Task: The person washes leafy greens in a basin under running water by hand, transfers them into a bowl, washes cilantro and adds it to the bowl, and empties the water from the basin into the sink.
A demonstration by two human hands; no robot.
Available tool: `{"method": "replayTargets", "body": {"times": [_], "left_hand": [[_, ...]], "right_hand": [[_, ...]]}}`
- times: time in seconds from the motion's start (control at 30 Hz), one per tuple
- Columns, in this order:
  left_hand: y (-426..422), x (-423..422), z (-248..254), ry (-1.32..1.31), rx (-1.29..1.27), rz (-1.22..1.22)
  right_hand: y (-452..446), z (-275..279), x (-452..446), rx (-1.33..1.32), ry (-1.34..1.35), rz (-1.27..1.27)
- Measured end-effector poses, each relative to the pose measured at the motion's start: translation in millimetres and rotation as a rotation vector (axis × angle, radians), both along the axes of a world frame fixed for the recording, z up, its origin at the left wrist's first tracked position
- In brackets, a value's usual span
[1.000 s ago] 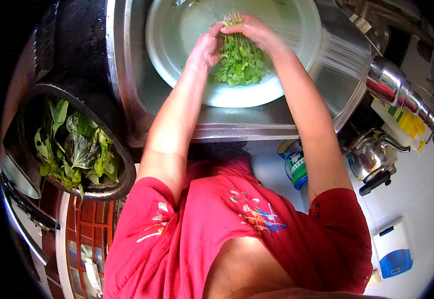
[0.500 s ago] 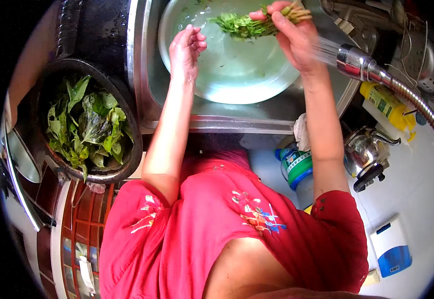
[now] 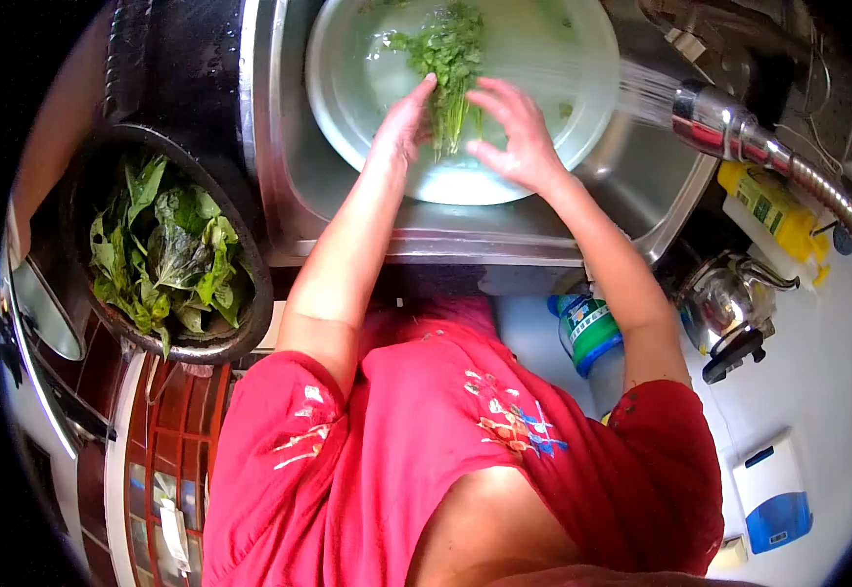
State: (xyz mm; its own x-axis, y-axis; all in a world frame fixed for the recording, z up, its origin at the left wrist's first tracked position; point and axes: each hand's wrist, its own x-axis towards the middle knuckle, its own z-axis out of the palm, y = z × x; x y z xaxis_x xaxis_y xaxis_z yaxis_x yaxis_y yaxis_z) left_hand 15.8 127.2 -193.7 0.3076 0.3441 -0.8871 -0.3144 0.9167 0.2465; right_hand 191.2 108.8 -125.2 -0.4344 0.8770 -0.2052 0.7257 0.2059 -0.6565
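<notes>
In the round, pale-green basin (image 3: 475, 189), left of its centre, the left hand (image 3: 404, 127) was half curled, contact unclear; near centre, the leafy green bunch (image 3: 450, 61) had left the right hand (image 3: 522, 137), spread wide right of centre, so work seemed between grips.

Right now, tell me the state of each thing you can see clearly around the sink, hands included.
Pale green round basin: holding water, inside the steel sink.
Chrome spray head: on, spraying toward the basin.
Green leafy bunch: in the basin, stems toward you.
Left hand: beside the bunch, grip unclear.
Right hand: open beside the stems.
Dark round container: uncovered, holding loose green leaves.
Silver metal kettle: contents hidden.
</notes>
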Motion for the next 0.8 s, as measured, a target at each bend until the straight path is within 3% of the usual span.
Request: {"method": "replayTargets", "body": {"times": [0.1,0.13,0.23,0.27,0.37,0.4,0.5,0.57,0.63,0.7,0.8], "left_hand": [[2,5,3,-0.070,-0.034,0.047],[3,9,13,-0.046,-0.057,0.069],[-5,10,-11,-0.132,-0.061,0.242],[-11,12,-27,-0.195,-0.052,0.320],[-8,7,-21,-0.196,-0.108,0.456],[-6,8,-17,-0.168,-0.091,0.455],[0,5,3,-0.307,-0.109,0.557],[-1,12,4,-0.217,-0.080,0.453],[-5,13,-7,-0.173,-0.076,0.365],[-10,11,-28,-0.177,-0.099,0.293],[-9,1,-41,-0.140,-0.122,0.209]], "right_hand": [[6,-25,3,-0.598,0.206,-0.812],[5,-28,-7,-0.549,0.389,-0.934],[-10,-75,-32,-0.576,0.396,-0.944],[-10,-73,-33,-0.772,0.617,-0.903],[-10,-84,-19,-0.934,0.808,-1.064],[-9,-85,-21,-0.878,0.787,-1.048],[-8,-72,-20,-0.974,1.039,-1.222],[-12,-72,-37,-0.825,0.643,-1.226],[-16,-78,-40,-0.744,0.500,-1.110],[-17,-89,-28,-0.735,0.595,-0.895],[-12,-93,-14,-0.946,0.909,-0.960]]}}
